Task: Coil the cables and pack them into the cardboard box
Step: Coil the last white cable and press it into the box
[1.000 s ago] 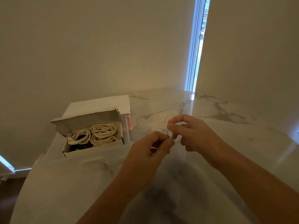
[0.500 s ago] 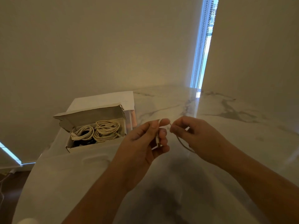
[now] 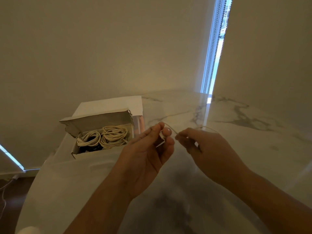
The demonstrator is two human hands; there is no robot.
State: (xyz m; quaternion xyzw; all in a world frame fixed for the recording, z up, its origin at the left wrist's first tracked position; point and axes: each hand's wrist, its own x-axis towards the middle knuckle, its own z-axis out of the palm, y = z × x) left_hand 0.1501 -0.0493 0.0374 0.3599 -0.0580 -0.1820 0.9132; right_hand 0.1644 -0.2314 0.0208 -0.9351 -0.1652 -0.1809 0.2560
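Open cardboard box (image 3: 101, 153) far left with raised lid (image 3: 99, 119), bare marble table (image 3: 236, 132) right, walls behind

The table (image 3: 236, 115) is white marble with grey veins that run across it, and near the bottom edge there is a wide dark grey patch in the pattern. The cardboard box (image 3: 94, 121) is grey-brown inside its raised flap and white on the outer side of the lid. In the box lie two coiled cables (image 3: 103, 137) of cream-white colour, with something black under them. The thin cable (image 3: 173, 131) between the two hands is pale cream too. The wall (image 3: 101, 48) is plain beige, without any pattern. The window strip (image 3: 214, 48) shines light blue, and dark beaded chains hang along it
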